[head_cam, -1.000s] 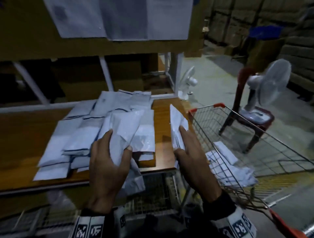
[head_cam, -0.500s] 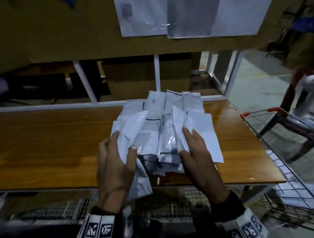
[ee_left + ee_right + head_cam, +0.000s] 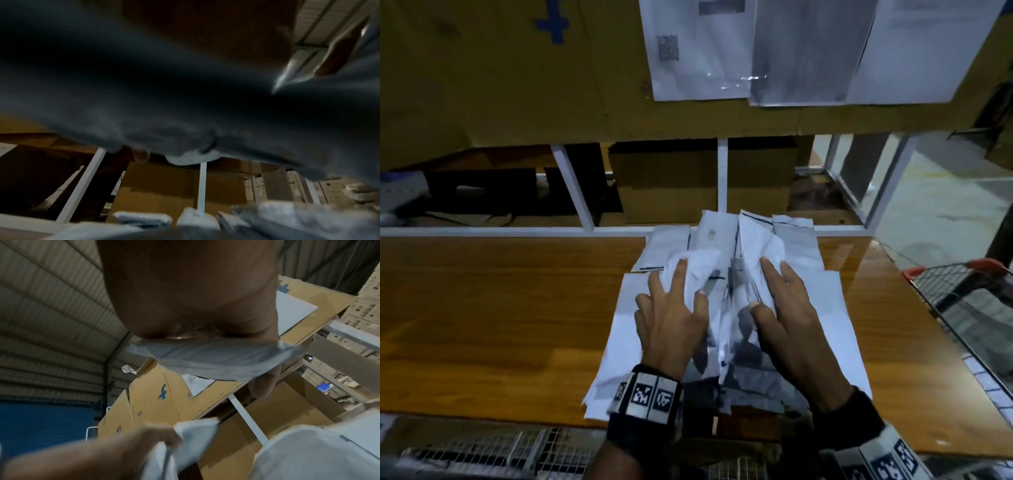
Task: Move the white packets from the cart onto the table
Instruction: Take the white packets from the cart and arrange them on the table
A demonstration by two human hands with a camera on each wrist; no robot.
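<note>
A pile of white packets [image 3: 837,329] lies on the wooden table [image 3: 500,308], right of its middle. Both hands are low over the pile, fingers stretched forward. My left hand [image 3: 678,301] grips a crumpled white packet [image 3: 702,267] between thumb and fingers; in the left wrist view this packet [image 3: 164,97] covers the palm and a fingertip [image 3: 141,155] curls over its far edge. My right hand [image 3: 780,298] holds another white packet [image 3: 760,246], which the right wrist view shows as a packet [image 3: 216,358] pressed under the palm. The cart [image 3: 983,265] stands at the table's right end.
A cardboard panel [image 3: 517,85] with taped paper sheets [image 3: 698,51] hangs above the table's back. White frame bars [image 3: 722,181] and cardboard boxes [image 3: 667,185] stand behind it. A wire shelf [image 3: 534,452] runs under the front edge. Bare wood stretches left of the pile.
Both hands have moved forward and down from in front of the table edge onto the pile, each carrying its packet. The view has swung left, away from the cart.
</note>
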